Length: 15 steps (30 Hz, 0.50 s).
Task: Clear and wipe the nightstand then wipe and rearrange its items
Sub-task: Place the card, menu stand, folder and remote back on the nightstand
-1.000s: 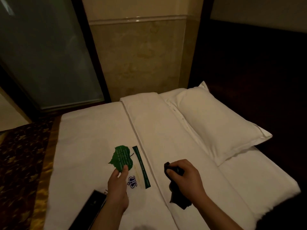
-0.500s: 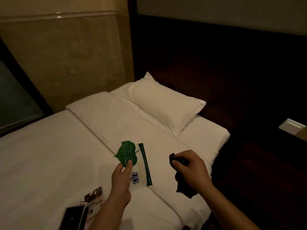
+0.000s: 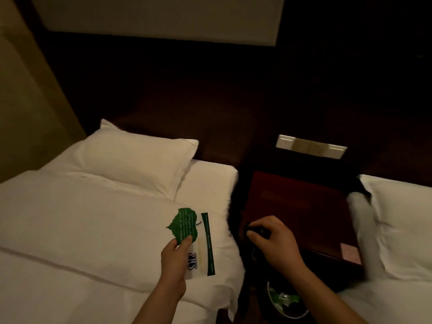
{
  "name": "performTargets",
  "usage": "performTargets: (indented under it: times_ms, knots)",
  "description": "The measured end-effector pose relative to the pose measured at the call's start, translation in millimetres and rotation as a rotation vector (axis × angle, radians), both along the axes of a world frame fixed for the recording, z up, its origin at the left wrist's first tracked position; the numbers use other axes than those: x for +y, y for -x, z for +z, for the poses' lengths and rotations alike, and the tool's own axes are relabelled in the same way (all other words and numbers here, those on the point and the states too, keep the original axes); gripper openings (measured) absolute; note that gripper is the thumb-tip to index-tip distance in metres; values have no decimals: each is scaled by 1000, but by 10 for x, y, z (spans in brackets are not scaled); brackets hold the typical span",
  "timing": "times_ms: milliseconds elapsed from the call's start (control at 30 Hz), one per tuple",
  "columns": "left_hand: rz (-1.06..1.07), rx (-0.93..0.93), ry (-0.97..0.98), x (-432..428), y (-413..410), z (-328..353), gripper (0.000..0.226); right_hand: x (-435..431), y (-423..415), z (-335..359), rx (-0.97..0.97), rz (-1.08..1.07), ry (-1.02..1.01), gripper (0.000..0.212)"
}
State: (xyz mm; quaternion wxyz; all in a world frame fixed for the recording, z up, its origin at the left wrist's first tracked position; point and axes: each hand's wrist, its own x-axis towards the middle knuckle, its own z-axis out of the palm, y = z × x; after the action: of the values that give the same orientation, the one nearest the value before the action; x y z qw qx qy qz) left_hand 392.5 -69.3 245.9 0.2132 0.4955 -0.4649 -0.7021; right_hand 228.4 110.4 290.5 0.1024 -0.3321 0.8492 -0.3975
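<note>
The nightstand [image 3: 301, 204] looks cleared; the left hand [image 3: 174, 263] pinches a leaf card [image 3: 184, 224], the right hand [image 3: 274, 242] grips a dark cloth [image 3: 256, 230], so rearranging remains.

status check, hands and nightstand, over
Left hand pinching the leaf card over the bed. Right hand clutching a dark cloth at the nightstand edge. Top nearly bare, one small pink card at its corner.

Hotel room: twin beds [image 3: 93, 218], nightstand [image 3: 297, 206].
</note>
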Motion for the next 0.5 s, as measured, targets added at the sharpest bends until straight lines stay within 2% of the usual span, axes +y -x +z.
performTargets:
  times_ms: [200, 500]
  knots:
    - [-140, -30, 14, 458, 891, -93, 12, 640, 610, -93, -31, -111, 9, 10]
    - [-202, -109, 45, 1046, 2077, -264, 10, 1416, 1628, -378, -51, -197, -1, 9]
